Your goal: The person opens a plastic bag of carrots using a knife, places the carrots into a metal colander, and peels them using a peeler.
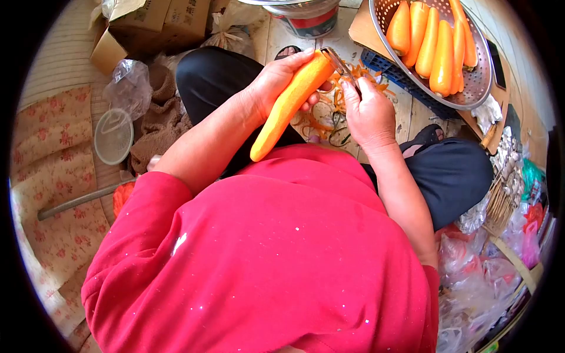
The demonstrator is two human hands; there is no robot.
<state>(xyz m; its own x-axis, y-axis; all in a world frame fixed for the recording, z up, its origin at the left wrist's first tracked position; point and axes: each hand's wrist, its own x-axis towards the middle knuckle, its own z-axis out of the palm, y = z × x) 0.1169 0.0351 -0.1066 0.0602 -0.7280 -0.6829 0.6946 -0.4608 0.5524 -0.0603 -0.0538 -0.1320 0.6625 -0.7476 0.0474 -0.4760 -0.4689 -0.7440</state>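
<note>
My left hand is wrapped round a large peeled carrot, which slants from upper right down to lower left above my lap. In my right hand is a peeler, its head at the carrot's upper end. Orange and dark peelings lie on the floor below and behind my hands. At the upper right, a perforated metal colander holds several peeled carrots.
A blue crate stands under the colander, with a dark phone-like object beside it. Cardboard boxes, a bucket, a round plastic lid and a brown cloth surround my legs. Plastic bags lie at the lower right.
</note>
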